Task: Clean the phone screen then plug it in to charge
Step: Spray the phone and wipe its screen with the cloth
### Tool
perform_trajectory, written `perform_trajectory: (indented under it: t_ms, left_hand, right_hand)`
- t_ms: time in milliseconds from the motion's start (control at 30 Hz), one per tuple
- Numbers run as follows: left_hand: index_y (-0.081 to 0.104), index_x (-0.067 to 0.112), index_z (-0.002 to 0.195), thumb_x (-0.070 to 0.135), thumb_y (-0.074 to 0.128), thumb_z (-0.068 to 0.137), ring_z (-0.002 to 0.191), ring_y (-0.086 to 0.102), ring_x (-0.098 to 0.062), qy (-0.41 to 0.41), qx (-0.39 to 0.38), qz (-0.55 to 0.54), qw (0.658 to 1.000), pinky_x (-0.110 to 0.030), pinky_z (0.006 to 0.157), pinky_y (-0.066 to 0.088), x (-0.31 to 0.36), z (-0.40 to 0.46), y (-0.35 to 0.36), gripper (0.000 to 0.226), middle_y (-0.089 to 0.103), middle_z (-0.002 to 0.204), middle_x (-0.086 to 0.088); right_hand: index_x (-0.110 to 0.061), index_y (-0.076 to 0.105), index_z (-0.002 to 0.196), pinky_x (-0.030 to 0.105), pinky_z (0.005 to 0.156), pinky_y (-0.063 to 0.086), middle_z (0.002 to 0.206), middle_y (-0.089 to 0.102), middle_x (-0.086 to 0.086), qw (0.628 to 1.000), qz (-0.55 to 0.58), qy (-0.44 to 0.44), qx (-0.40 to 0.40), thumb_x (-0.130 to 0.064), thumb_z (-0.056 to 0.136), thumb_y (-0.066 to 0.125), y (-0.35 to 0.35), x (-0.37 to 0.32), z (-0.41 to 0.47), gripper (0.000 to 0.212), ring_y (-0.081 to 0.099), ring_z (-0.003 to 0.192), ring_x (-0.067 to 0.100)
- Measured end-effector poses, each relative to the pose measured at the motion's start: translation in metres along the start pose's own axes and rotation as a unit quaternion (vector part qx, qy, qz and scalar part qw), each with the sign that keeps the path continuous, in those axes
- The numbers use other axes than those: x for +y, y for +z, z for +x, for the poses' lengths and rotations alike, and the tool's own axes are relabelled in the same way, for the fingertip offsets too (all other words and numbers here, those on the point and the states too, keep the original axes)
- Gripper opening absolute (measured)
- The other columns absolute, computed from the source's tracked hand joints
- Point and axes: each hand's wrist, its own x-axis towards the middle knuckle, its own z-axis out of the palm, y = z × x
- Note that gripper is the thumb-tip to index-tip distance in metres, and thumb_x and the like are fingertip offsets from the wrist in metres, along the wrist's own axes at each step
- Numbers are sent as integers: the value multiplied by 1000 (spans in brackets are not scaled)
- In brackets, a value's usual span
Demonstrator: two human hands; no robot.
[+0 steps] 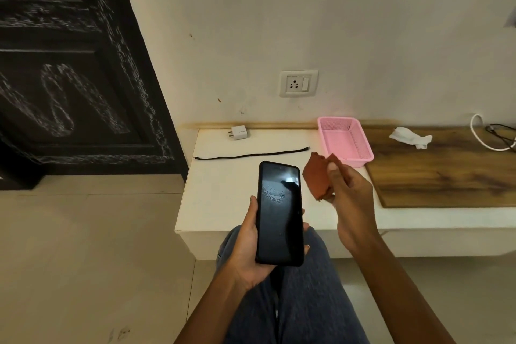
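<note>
**Phone in one hand, cloth in the other**

My left hand (245,243) cradles the glossy black phone (280,213) upright above my lap, fingers wrapped round its rounded edges; a smeared patch marks the glass. My right hand (350,198) pinches a folded, rust-coloured cloth (318,179) just beside the phone, not touching it. On the smooth white counter (223,193) lie a thin black cable (251,154), stretched straight, and a boxy white charger (238,132), below the wall socket (298,83). A pink mesh basket (344,140) sits nearby.
</note>
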Motion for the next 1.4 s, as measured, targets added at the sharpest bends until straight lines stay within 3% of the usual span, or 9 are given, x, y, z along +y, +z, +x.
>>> perform_trajectory:
  t_ms: [100, 233, 367, 467, 600, 733, 900, 1200, 1400]
  left_hand:
    - [56, 11, 132, 67, 43, 85, 105, 61, -30, -8, -7, -2, 1000, -50, 90, 48, -1, 0, 2, 74, 58, 127, -16]
    - [55, 11, 132, 67, 40, 85, 107, 58, -30, -7, -6, 5, 1000, -49, 89, 49, -2, -1, 4, 75, 57, 127, -16]
    - [58, 12, 130, 67, 41, 85, 106, 60, -31, -8, 4, 4, 1000, -49, 87, 50, -2, -1, 5, 73, 59, 126, -16]
    - [63, 13, 124, 68, 42, 84, 102, 64, -30, -13, 25, 13, 1000, -49, 87, 53, -3, -1, 4, 71, 63, 122, -17]
    - [70, 13, 115, 68, 49, 78, 98, 69, -28, -32, 50, 29, 998, -42, 78, 57, -2, -2, 5, 69, 67, 117, -17]
    - [70, 15, 114, 68, 52, 76, 107, 66, -28, -36, 64, 43, 996, -38, 80, 56, 1, -4, 1, 68, 66, 121, -16]
    - [70, 19, 115, 69, 51, 74, 110, 64, -26, -32, 60, 71, 995, -36, 80, 56, 3, -3, 4, 67, 65, 123, -14]
    - [70, 17, 115, 66, 55, 76, 104, 67, -28, -40, 31, 62, 997, -39, 76, 57, 2, -2, 5, 65, 67, 119, -16]
    - [58, 14, 131, 67, 49, 81, 105, 63, -31, -32, 21, 50, 998, -48, 85, 52, 4, -4, 4, 74, 65, 119, -18]
  right_hand:
    - [-7, 60, 103, 28, 62, 58, 103, 65, 13, 988, 122, 91, -18, -17, 88, 60, -4, -3, 1, 18, 64, 92, 26]
    - [-5, 56, 97, 27, 62, 59, 99, 65, 14, 983, 149, 107, -14, -6, 81, 67, 2, -4, 1, 20, 67, 87, 24]
    - [-10, 49, 74, 20, 62, 52, 78, 61, 11, 998, -49, -40, 17, 7, 81, 60, 11, -3, 1, 22, 62, 71, 15]
    - [-7, 46, 75, 12, 55, 43, 63, 52, -4, 953, -223, -207, -6, 1, 86, 57, 19, 0, -2, 17, 52, 57, 5]
    - [-12, 45, 84, 29, 54, 39, 71, 54, 1, 894, -346, -276, -71, 0, 87, 46, 31, 15, -13, 13, 50, 66, 17]
    - [-14, 53, 101, 8, 65, 33, 90, 58, -2, 890, -358, -267, -88, -20, 84, 33, 33, 24, -17, 27, 47, 79, 7]
    - [-10, 63, 107, 15, 85, 37, 110, 65, 5, 873, -382, -290, -87, -13, 84, 39, 31, 25, -15, 34, 57, 102, 16]
    - [-6, 65, 105, 28, 79, 48, 102, 67, 11, 845, -397, -345, -99, -2, 76, 47, 37, 15, -11, 35, 62, 95, 25]
    - [-3, 65, 107, 33, 78, 52, 99, 67, 14, 848, -426, -304, -80, 15, 72, 65, 13, 23, -1, 39, 63, 92, 28]
